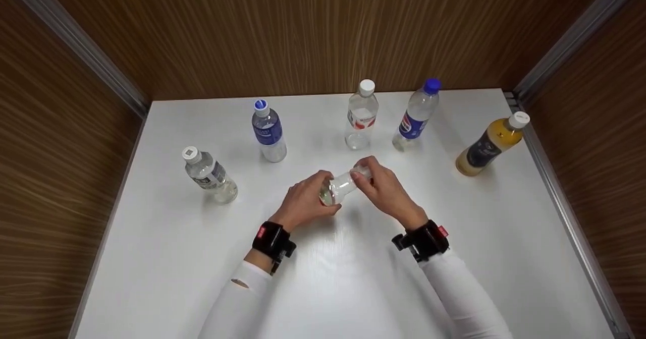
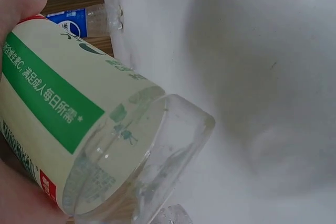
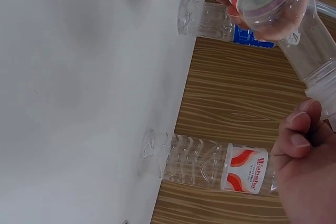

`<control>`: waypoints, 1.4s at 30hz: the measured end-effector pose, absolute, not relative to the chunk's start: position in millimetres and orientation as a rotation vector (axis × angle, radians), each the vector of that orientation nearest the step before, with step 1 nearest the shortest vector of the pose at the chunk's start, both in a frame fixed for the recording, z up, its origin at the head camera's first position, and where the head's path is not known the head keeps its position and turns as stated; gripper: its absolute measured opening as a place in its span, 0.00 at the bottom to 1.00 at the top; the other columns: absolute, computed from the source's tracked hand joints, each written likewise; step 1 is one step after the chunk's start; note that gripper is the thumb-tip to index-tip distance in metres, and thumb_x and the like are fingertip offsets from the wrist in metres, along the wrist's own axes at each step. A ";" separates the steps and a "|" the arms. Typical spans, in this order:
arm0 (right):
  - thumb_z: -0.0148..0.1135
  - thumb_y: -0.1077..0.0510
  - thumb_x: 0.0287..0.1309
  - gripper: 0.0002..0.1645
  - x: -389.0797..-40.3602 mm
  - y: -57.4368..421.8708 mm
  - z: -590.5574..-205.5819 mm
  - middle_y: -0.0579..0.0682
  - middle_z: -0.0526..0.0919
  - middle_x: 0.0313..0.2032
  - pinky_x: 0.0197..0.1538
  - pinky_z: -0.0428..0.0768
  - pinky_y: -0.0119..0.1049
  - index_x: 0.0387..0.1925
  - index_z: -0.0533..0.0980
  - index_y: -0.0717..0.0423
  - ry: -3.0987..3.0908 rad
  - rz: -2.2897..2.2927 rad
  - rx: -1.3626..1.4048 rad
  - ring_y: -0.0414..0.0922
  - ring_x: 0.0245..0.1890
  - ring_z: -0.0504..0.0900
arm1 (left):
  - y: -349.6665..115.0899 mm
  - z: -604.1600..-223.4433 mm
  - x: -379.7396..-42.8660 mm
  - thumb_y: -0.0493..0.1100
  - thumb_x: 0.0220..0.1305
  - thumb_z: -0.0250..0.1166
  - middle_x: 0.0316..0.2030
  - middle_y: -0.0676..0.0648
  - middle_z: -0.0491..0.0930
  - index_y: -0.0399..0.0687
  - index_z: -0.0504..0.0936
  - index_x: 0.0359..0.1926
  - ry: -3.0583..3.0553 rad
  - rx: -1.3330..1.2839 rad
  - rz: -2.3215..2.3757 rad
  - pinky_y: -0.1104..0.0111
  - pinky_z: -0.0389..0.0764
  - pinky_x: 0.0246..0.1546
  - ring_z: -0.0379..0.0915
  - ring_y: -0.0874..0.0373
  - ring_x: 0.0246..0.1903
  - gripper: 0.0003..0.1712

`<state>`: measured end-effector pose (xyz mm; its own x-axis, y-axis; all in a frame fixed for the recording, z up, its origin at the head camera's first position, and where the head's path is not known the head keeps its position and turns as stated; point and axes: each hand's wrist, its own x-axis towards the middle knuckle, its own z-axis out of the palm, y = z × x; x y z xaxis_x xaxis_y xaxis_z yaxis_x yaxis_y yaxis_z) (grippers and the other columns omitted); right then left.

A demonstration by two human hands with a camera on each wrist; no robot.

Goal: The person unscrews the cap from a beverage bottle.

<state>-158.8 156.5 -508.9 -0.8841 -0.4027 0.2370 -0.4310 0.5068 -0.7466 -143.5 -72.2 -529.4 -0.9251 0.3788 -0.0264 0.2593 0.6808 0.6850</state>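
A clear bottle is held tilted above the table between both hands. The left hand grips the bottle's body around its label. In the left wrist view the label is cream with a green band and red patches. The right hand pinches the bottle's neck end with curled thumb and fingers. A whitish cap or collar shows beside those fingers in the right wrist view; whether it is turned or loose, I cannot tell.
On the white table stand several bottles: a white-capped one at left, a blue-labelled one, a red-and-white-labelled one, a blue-capped one and an amber one at right. Wood-grain panels enclose the back and sides.
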 end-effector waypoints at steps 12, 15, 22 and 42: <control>0.57 0.54 0.77 0.18 -156.7 164.2 -507.6 0.54 0.81 0.44 0.37 0.81 0.38 0.57 0.70 0.63 -2.730 1.320 0.926 0.44 0.36 0.78 | -75.3 -533.9 -142.1 0.53 0.54 0.80 0.50 0.46 0.83 0.45 0.74 0.62 2.678 0.542 1.098 0.56 0.81 0.47 0.80 0.54 0.45 0.39; 0.57 0.55 0.77 0.18 -156.9 165.7 -508.4 0.54 0.81 0.44 0.37 0.79 0.37 0.58 0.70 0.63 -2.730 1.308 0.943 0.44 0.35 0.76 | -75.4 -534.8 -142.1 0.53 0.54 0.80 0.50 0.47 0.83 0.46 0.74 0.61 2.676 0.530 1.094 0.55 0.81 0.46 0.80 0.54 0.45 0.38; 0.57 0.53 0.77 0.20 -158.5 168.0 -512.6 0.52 0.80 0.45 0.36 0.76 0.36 0.60 0.70 0.62 -2.733 1.332 0.959 0.42 0.35 0.75 | -76.9 -536.1 -142.2 0.54 0.55 0.79 0.51 0.47 0.82 0.46 0.74 0.61 2.746 0.559 1.045 0.55 0.82 0.48 0.80 0.54 0.47 0.38; 0.67 0.51 0.70 0.21 -153.5 166.7 -494.9 0.55 0.89 0.42 0.36 0.83 0.32 0.52 0.82 0.65 -2.794 1.567 0.462 0.51 0.35 0.89 | -75.1 -541.3 -145.7 0.53 0.51 0.81 0.51 0.44 0.81 0.43 0.76 0.62 3.297 0.836 0.488 0.55 0.80 0.53 0.80 0.48 0.49 0.41</control>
